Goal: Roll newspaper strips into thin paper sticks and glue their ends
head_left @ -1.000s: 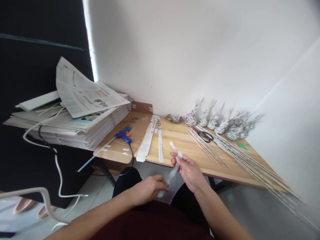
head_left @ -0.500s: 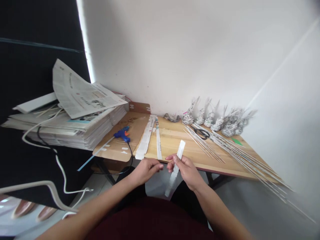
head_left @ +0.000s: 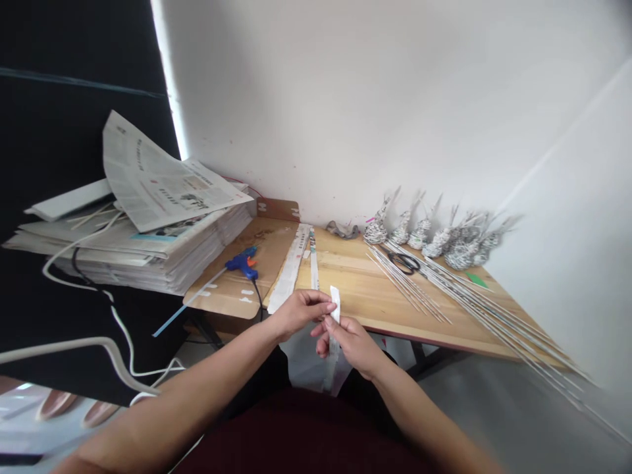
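A narrow paper strip [head_left: 335, 296] stands nearly upright between my hands, just off the table's front edge. Its upper end is pinched by my left hand [head_left: 302, 312], thumb and fingers closed at its left side. Lower down, my right hand [head_left: 353, 342] grips the same strip between thumb and fingers. The strip's lower part hangs toward my lap and looks faint. Beyond my left hand lie a stack of newspaper strips [head_left: 289, 273] and one single printed strip [head_left: 314, 263], flat on the wooden table [head_left: 345, 263].
On the left, a blue glue gun [head_left: 243, 263] lies on a cardboard sheet [head_left: 227, 289], by a tall newspaper pile [head_left: 172, 257]. To the right are black scissors [head_left: 405, 263], thin paper sticks [head_left: 474, 303] jutting past the table edge, and several woven paper figures [head_left: 419, 232] along the wall.
My left hand has moved right and up and now pinches the strip's top end. My right hand has shifted left and slightly down, turning the strip more upright.
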Tool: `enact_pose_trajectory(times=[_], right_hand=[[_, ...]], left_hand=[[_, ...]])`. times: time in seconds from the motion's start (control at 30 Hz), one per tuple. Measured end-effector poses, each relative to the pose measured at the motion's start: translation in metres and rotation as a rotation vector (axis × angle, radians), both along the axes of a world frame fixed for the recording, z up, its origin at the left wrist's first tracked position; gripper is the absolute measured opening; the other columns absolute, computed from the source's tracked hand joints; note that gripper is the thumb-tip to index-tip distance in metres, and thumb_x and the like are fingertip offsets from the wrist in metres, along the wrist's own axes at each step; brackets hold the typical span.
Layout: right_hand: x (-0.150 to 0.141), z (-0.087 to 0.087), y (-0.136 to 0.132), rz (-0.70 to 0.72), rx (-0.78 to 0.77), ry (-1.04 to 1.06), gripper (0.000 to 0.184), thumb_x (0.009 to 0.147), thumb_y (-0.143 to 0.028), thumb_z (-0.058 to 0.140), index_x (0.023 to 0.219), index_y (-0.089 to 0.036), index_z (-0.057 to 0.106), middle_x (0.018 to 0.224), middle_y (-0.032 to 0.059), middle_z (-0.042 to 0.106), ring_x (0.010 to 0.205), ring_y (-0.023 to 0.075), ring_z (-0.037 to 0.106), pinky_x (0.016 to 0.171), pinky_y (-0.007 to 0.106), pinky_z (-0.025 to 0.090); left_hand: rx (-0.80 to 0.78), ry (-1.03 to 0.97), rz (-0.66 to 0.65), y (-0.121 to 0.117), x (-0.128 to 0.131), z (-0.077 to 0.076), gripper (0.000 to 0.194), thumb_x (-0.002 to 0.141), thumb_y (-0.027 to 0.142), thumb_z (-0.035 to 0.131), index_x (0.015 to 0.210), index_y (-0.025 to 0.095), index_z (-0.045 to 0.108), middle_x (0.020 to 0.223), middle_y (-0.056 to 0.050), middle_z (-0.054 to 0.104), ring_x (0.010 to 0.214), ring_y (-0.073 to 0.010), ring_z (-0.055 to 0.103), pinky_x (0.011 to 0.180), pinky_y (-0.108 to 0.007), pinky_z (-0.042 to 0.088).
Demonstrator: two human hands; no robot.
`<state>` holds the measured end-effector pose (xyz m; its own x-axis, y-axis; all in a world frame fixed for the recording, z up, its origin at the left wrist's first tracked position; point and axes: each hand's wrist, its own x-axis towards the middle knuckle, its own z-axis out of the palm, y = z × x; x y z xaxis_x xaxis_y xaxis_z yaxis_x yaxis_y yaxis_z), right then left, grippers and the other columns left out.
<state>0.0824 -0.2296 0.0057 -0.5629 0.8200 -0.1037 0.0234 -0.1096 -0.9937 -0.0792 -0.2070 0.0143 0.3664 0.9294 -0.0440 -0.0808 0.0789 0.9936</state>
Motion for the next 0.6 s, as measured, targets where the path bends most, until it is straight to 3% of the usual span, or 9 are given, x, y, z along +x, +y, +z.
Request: enact_pose_trajectory(times=[0.07, 0.17, 0.27, 0.37, 0.5, 0.6], right_hand=[[0.000, -0.002, 0.007, 0.004, 0.032, -0.034, 0.050, 0.088, -0.056, 0.042, 0.089, -0.011, 0.065, 0.065, 0.0054, 0.065, 0.062, 0.0154, 0.060, 0.069, 0.032, 0.045], [0.005, -0.006, 0.020, -0.018, 0.089, -0.106, 0.047, 0.086, -0.053, 0.046, 0.097, -0.012, 0.066, 0.079, 0.0082, 0.068, 0.074, 0.0182, 0.063, 0.077, 0.035, 0.045], [0.015, -0.004, 0.032, 0.028, 0.078, -0.167, 0.046, 0.084, -0.050, 0.052, 0.111, -0.014, 0.062, 0.096, 0.0103, 0.067, 0.082, 0.0200, 0.064, 0.079, 0.037, 0.047], [0.030, 0.008, 0.043, 0.164, 0.078, -0.202, 0.044, 0.084, -0.048, 0.055, 0.115, -0.018, 0.061, 0.099, 0.0083, 0.067, 0.087, 0.0199, 0.063, 0.079, 0.035, 0.047], [0.056, 0.026, 0.069, 0.344, 0.016, -0.248, 0.039, 0.083, -0.049, 0.054, 0.100, -0.016, 0.067, 0.092, 0.0079, 0.067, 0.080, 0.0176, 0.063, 0.073, 0.032, 0.048], [0.076, 0.028, 0.103, 0.205, -0.026, -0.254, 0.041, 0.083, -0.050, 0.054, 0.102, -0.015, 0.065, 0.092, 0.0096, 0.067, 0.072, 0.0158, 0.064, 0.064, 0.030, 0.049]], left_hand=[[-0.029, -0.006, 0.019, 0.011, 0.006, 0.007, 0.031, 0.071, 0.040, 0.070, 0.083, 0.011, 0.067, 0.057, 0.001, 0.060, 0.041, -0.0046, 0.046, 0.041, -0.017, 0.034], [-0.060, -0.068, 0.099, 0.032, 0.011, 0.017, 0.026, 0.069, 0.033, 0.074, 0.077, 0.010, 0.066, 0.068, -0.003, 0.064, 0.050, -0.0066, 0.055, 0.037, -0.014, 0.031], [-0.158, -0.210, 0.132, 0.057, 0.014, 0.028, 0.019, 0.069, 0.022, 0.075, 0.076, 0.010, 0.063, 0.075, -0.006, 0.066, 0.069, -0.0125, 0.065, 0.048, -0.014, 0.045], [-0.216, -0.298, 0.149, 0.082, 0.018, 0.035, 0.014, 0.069, 0.013, 0.074, 0.077, 0.008, 0.063, 0.077, -0.006, 0.066, 0.074, -0.0134, 0.067, 0.068, -0.020, 0.054], [-0.253, -0.272, 0.004, 0.110, 0.028, 0.038, 0.019, 0.071, 0.018, 0.074, 0.084, 0.008, 0.065, 0.076, -0.006, 0.065, 0.059, -0.0080, 0.062, 0.055, -0.015, 0.052], [-0.245, -0.245, -0.138, 0.134, 0.039, 0.033, 0.021, 0.070, 0.022, 0.075, 0.083, 0.008, 0.066, 0.075, -0.005, 0.065, 0.054, -0.0072, 0.060, 0.046, -0.013, 0.047]])
